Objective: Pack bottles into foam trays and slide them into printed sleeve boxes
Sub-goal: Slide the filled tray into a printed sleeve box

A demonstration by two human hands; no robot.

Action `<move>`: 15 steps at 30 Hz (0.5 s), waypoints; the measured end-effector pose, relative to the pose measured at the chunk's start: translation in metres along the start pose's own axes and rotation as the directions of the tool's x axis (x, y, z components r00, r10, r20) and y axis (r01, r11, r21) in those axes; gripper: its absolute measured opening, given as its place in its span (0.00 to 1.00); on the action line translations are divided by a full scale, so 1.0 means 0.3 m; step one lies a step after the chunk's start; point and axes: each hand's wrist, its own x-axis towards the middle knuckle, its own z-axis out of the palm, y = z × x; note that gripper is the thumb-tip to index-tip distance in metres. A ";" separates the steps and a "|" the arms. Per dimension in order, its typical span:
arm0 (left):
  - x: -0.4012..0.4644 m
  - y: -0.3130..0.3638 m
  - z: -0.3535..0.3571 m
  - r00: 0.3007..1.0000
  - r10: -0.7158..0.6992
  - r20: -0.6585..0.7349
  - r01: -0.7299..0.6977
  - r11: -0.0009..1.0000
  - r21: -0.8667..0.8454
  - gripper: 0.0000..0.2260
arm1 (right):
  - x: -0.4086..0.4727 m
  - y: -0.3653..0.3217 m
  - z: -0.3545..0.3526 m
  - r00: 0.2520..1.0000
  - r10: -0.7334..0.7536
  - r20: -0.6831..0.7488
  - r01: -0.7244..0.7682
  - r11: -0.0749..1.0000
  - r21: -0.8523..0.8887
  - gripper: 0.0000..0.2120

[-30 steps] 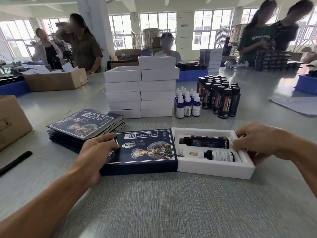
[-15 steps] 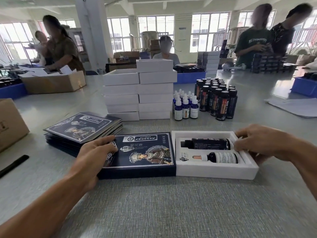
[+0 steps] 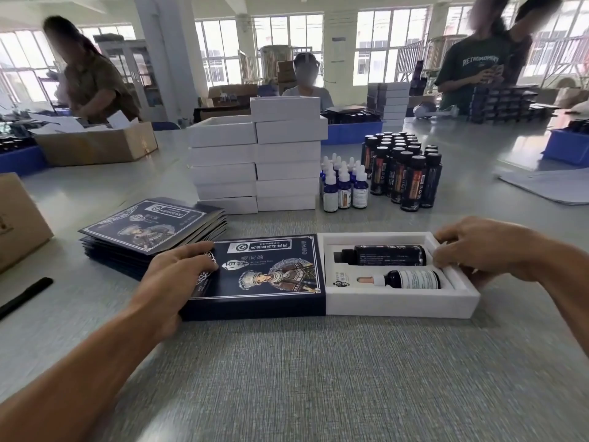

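We see the left hand laid on the left end of the dark printed sleeve box, fingers spread over its top and thumb down along its near edge, holding it on the grey table. The white foam tray lies flat with its left end at the sleeve's open right mouth; most of the tray shows outside the sleeve, and how far it is inside we cannot quite tell. The right hand grips the tray's right end, fingers curled over the far right corner and the thumb under the end wall. In the tray's far slot lies a tall dark bottle on its side, cap to the left; in the near slot lies a dropper bottle, its dropper pointing left. Behind the sleeve, to the left, sits a stack of flat sleeves. Farther back stand two stacks of white trays, and just right of them a cluster of upright dropper bottles beside a group of upright dark bottles.
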 end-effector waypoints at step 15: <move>0.002 0.001 -0.017 0.986 -0.068 0.151 0.085 0.990 -0.111 0.18 | 0.005 0.000 0.006 1.000 0.006 -0.001 -0.006 1.000 -0.004 0.06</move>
